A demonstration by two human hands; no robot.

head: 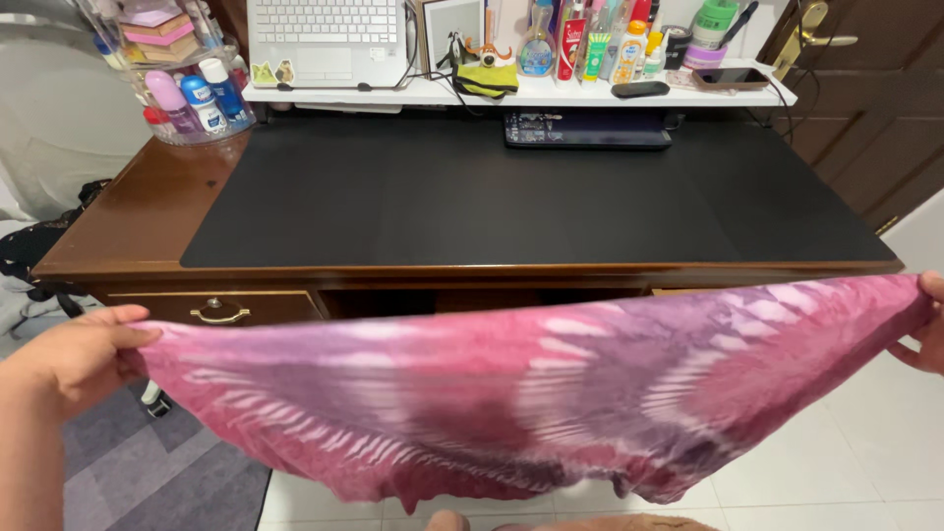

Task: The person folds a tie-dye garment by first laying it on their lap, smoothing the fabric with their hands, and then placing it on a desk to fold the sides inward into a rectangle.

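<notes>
A pink and purple tie-dyed cloth (531, 393) hangs spread out in front of a wooden desk, sagging in the middle. My left hand (79, 354) pinches its left corner at the lower left of the view. My right hand (929, 329) grips the right corner at the right edge, mostly out of frame. The cloth hides the floor and part of the desk's front below it.
The desk carries a large black mat (511, 197). A white shelf (551, 93) at the back bears a laptop (324, 39), bottles, a phone and a yellow pouch. A clear organiser (182, 88) with cosmetics stands back left. A drawer handle (218, 313) shows below; a door (865, 98) stands right.
</notes>
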